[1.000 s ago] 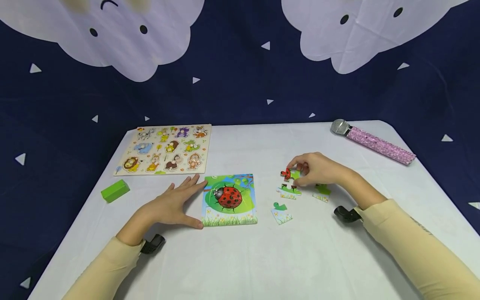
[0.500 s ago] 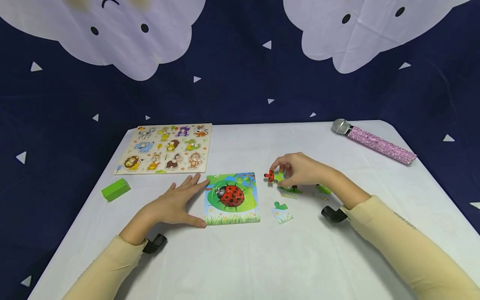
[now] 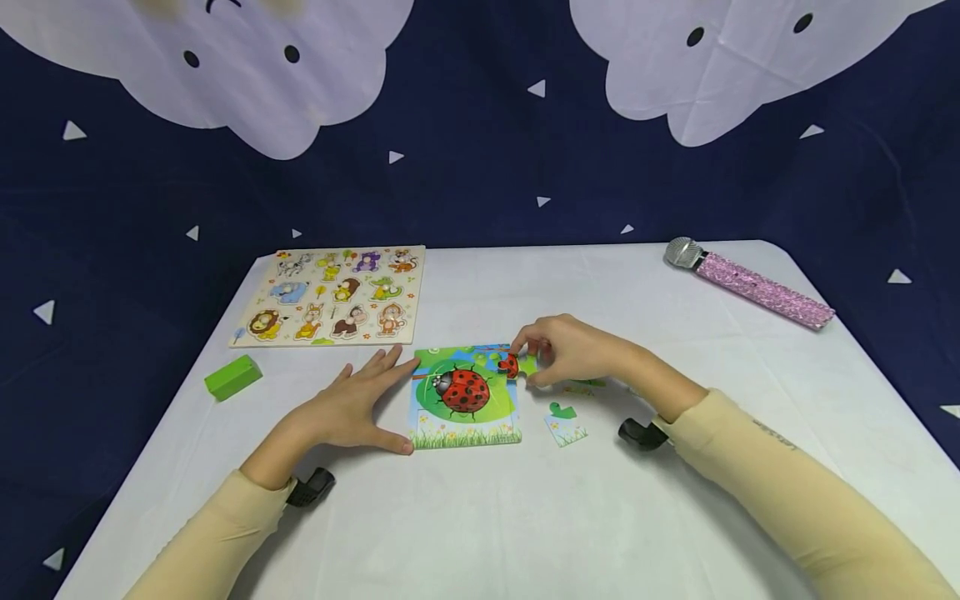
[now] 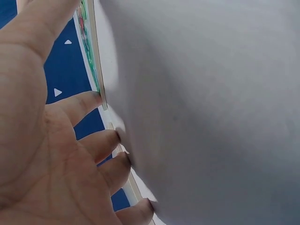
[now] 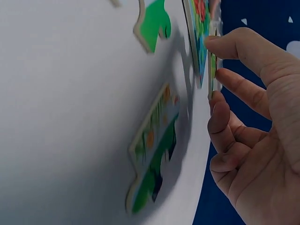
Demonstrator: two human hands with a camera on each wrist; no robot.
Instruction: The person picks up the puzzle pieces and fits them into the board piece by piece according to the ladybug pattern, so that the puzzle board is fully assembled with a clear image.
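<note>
Head view shows the right grip (image 3: pixel 573 348) closed to a narrow pinch on a red-and-green ladybug jigsaw piece (image 3: pixel 511 366), which projects to that grip's left. I find it over the right edge of the ladybug puzzle board (image 3: pixel 461 392); whether piece and board touch, I cannot tell. The left grip (image 3: pixel 341 412) is spread wide with nothing grasped, thumb and fingertip against the board's left edge. Nearer the wearer than the right grip lies a flowered corner piece (image 3: pixel 566 427); the right wrist view shows a grass-edged piece (image 5: pixel 154 150) just beside the grip.

Risks, in my judgement: a skewed pinch could catch a tab on the board's edge and twist the piece loose; sideways pressure could slide the board, since the left grip only braces it; a low right wrist could scatter the loose pieces.
</note>
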